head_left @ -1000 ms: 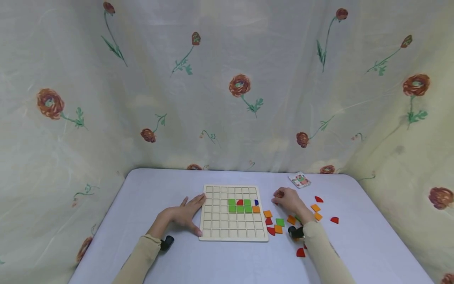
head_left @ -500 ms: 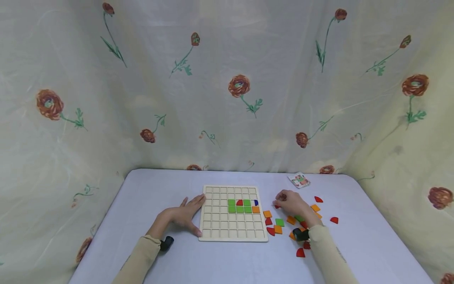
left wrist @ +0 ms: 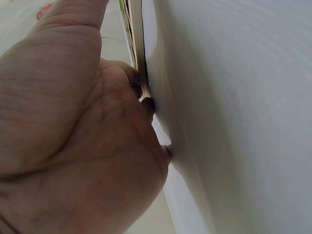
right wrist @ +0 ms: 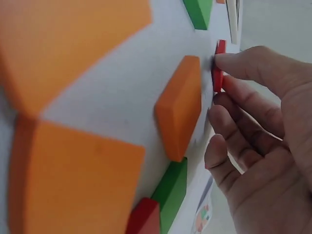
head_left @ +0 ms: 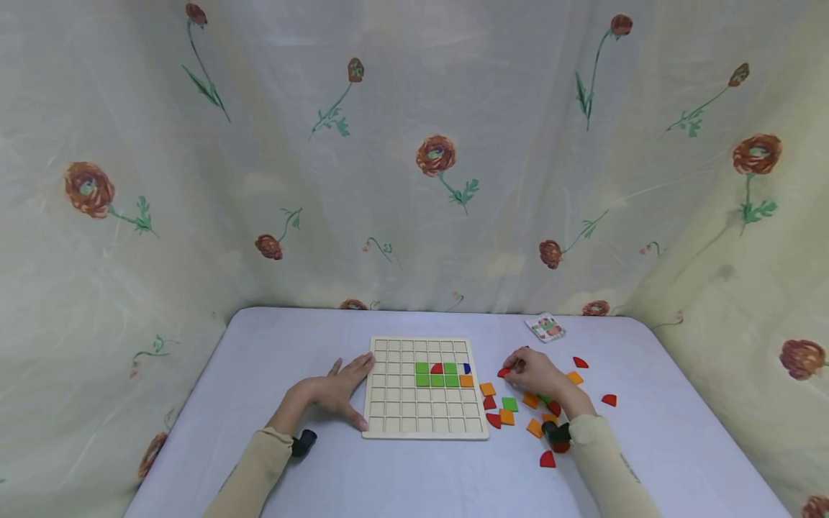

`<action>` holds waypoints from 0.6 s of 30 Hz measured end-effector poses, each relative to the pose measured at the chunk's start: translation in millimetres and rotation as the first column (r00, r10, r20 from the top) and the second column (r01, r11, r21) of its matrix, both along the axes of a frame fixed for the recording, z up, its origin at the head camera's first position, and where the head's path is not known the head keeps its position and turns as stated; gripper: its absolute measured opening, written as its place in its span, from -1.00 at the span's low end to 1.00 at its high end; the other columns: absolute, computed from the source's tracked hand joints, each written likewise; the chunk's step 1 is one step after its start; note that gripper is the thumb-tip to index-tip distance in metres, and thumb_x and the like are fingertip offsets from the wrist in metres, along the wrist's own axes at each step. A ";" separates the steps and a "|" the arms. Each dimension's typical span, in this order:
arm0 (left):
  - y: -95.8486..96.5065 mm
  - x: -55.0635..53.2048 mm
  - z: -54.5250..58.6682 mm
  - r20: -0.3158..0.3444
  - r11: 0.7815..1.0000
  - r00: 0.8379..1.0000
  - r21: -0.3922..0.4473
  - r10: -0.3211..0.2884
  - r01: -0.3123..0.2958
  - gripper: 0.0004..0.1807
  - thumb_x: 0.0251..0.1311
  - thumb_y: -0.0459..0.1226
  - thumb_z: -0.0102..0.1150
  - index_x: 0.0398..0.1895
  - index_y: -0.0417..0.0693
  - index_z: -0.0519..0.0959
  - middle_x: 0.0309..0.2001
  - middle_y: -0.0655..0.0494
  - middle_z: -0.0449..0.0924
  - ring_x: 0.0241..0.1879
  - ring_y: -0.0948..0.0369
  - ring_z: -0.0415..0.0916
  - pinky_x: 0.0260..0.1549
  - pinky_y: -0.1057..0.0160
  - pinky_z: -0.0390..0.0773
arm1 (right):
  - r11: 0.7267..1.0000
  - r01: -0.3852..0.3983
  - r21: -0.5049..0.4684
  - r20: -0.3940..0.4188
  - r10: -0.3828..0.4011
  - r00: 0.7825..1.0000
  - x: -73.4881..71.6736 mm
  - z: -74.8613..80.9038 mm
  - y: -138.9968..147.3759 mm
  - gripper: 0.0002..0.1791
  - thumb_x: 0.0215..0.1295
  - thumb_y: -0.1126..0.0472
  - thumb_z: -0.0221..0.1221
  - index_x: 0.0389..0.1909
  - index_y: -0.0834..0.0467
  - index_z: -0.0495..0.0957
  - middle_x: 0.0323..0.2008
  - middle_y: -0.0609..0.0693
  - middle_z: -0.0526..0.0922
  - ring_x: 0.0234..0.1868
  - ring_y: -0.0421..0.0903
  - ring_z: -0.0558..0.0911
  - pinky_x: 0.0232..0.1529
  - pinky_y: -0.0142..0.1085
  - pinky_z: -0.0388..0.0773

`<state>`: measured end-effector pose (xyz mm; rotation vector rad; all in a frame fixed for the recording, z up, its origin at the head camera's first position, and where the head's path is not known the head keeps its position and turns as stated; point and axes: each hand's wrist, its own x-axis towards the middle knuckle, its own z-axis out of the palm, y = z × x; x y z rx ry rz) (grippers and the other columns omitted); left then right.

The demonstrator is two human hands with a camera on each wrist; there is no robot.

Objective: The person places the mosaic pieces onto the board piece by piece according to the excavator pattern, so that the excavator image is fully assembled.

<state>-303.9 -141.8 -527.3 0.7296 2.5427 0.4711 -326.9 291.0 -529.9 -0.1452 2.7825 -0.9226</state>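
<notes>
My left hand point(head_left: 337, 392) rests spread along the left edge of a pale wooden grid board point(head_left: 401, 414), its thumb near the lower corner and fingers at the upper side. Several green square tiles point(head_left: 422, 380), a red quarter-circle tile point(head_left: 437, 368), an orange square point(head_left: 466, 380) and a dark blue curved piece point(head_left: 467, 368) sit in the board's cells. Right of the board, my right hand point(head_left: 536, 370) pinches another red quarter-circle tile point(right wrist: 218, 82) between thumb and index finger, close over the table. Its other fingers are loosely bent in the right wrist view.
Loose orange, red and green tiles lie scattered right of the board and around the right forearm, including an orange square point(right wrist: 180, 105) and a green tile point(head_left: 510, 404). A patterned card point(head_left: 545, 327) lies near the table's back edge. Flowered cloth hangs behind and at the sides.
My right hand has shifted slightly right and nearer to me. The red quarter-circle tile, mostly covered by the fingers before, now shows at the fingertips. My left hand has stayed on the board's edge.
</notes>
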 end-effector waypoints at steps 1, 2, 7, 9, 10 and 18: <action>0.1 -0.2 -0.3 0.000 1.000 1.000 -0.001 0.000 0.000 0.43 -0.25 0.29 0.42 0.55 -0.10 -0.23 0.58 0.04 -0.37 0.56 0.08 -0.41 0.47 -0.13 -0.40 | 1.000 0.003 0.001 -0.006 -0.003 1.000 -0.1 -0.4 -0.4 -0.80 0.19 0.21 0.30 -0.16 0.12 0.61 -0.26 0.02 0.55 -0.27 -0.06 0.46 -0.28 -0.34 0.50; 0.3 -0.4 -0.8 0.000 1.000 1.000 0.001 0.001 -0.001 0.43 -0.25 0.29 0.42 0.55 -0.10 -0.23 0.58 0.04 -0.37 0.56 0.08 -0.41 0.47 -0.13 -0.39 | 1.000 0.003 0.001 -0.012 -0.003 1.000 -0.2 -1.0 -0.8 -0.79 0.19 0.19 0.31 -0.17 0.12 0.61 -0.27 0.01 0.56 -0.28 -0.07 0.46 -0.29 -0.34 0.48; 0.3 -1.2 -3.4 0.001 1.000 1.000 0.007 0.004 -0.004 0.44 -0.27 0.29 0.43 0.55 -0.10 -0.23 0.58 0.03 -0.36 0.56 0.08 -0.41 0.47 -0.13 -0.39 | 0.999 -0.024 -0.029 -0.048 0.023 0.999 2.7 -0.7 -13.4 -0.78 0.18 0.11 0.33 -0.18 0.09 0.63 -0.32 -0.04 0.59 -0.30 -0.09 0.48 -0.31 -0.37 0.47; 0.1 -1.5 -4.0 0.000 1.000 1.000 0.007 0.004 -0.004 0.45 -0.27 0.29 0.43 0.55 -0.10 -0.23 0.58 0.03 -0.36 0.56 0.08 -0.41 0.47 -0.13 -0.40 | 0.998 -0.036 -0.059 -0.055 0.033 0.998 6.7 1.6 -24.4 -0.78 0.17 0.08 0.34 -0.19 0.05 0.64 -0.32 -0.06 0.60 -0.28 -0.10 0.48 -0.30 -0.38 0.48; 0.0 -1.7 -4.2 -0.001 1.000 1.000 0.007 0.004 -0.004 0.45 -0.27 0.30 0.43 0.55 -0.10 -0.23 0.58 0.03 -0.36 0.56 0.08 -0.41 0.47 -0.13 -0.40 | 0.996 -0.045 -0.077 -0.058 0.041 0.998 9.0 3.0 -30.9 -0.79 0.16 0.08 0.35 -0.20 0.04 0.64 -0.32 -0.07 0.60 -0.27 -0.10 0.49 -0.29 -0.38 0.49; 0.5 -0.5 -1.4 -0.007 1.000 1.000 0.002 -0.006 0.006 0.44 -0.25 0.30 0.42 0.55 -0.10 -0.24 0.58 0.03 -0.36 0.56 0.08 -0.41 0.47 -0.14 -0.38 | 0.964 -0.237 -0.122 -0.104 0.225 0.969 29.8 10.8 -89.5 -0.80 0.18 0.08 0.33 -0.21 0.04 0.64 -0.31 -0.11 0.59 -0.31 -0.14 0.49 -0.37 -0.38 0.49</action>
